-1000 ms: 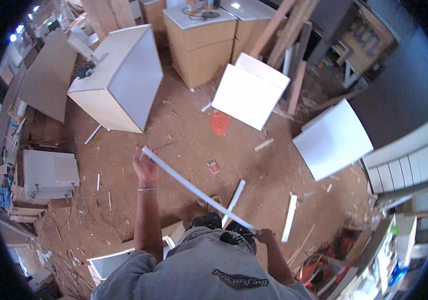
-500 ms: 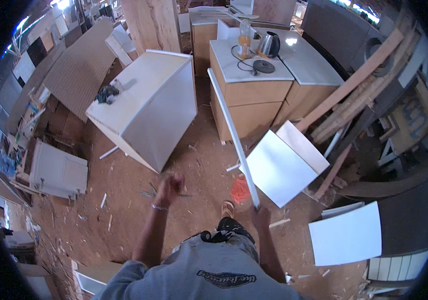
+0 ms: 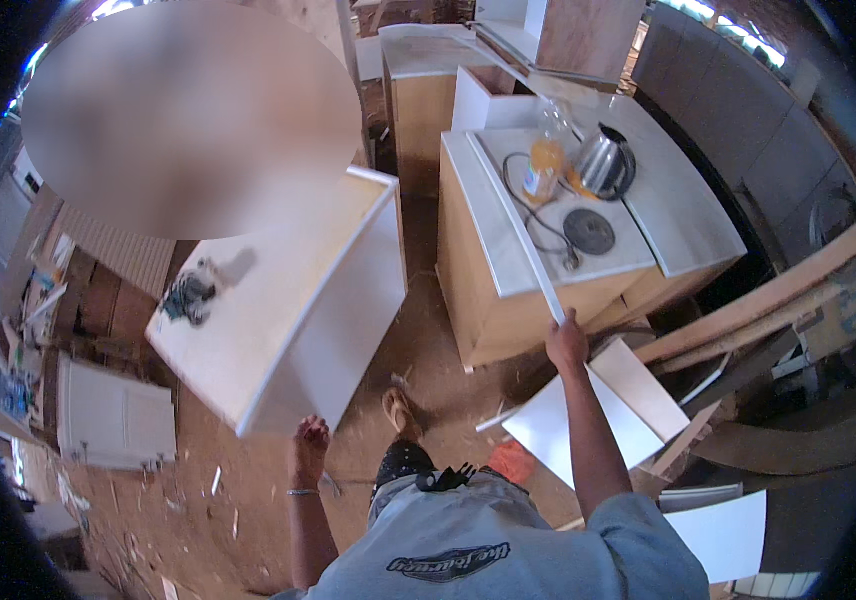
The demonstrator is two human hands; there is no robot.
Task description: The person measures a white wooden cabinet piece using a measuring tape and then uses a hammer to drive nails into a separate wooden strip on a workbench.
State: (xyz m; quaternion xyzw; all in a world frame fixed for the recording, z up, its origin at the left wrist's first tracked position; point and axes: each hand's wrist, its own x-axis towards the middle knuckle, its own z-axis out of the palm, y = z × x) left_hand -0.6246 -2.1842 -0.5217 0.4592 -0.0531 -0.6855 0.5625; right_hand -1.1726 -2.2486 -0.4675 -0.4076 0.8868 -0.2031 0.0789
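My right hand [image 3: 567,345] grips the near end of a long, thin white strip [image 3: 532,248]. The strip slants away from me over the top of a wooden cabinet [image 3: 488,318] with a white top. Whether it rests on that top I cannot tell. My left hand [image 3: 310,443], a bracelet at its wrist, is curled closed with nothing visible in it. It is beside the lower corner of a white box-shaped cabinet [image 3: 323,345]. On that cabinet's pale upper face lies a small dark tool-like object [image 3: 188,298], its kind unclear.
A metal kettle [image 3: 603,165], a bottle of orange liquid [image 3: 545,168] and a round dark kettle base [image 3: 589,231] with a cord stand on the wooden cabinet. White panels [image 3: 538,432] and long boards [image 3: 748,318] lean at right. A white door [image 3: 118,412] is at left. Blur covers the upper left.
I have stepped forward toward the cabinets. My right hand has moved forward and right with the strip, whose far part is now over the cabinet top. My left hand is now beside the white cabinet's lower corner.
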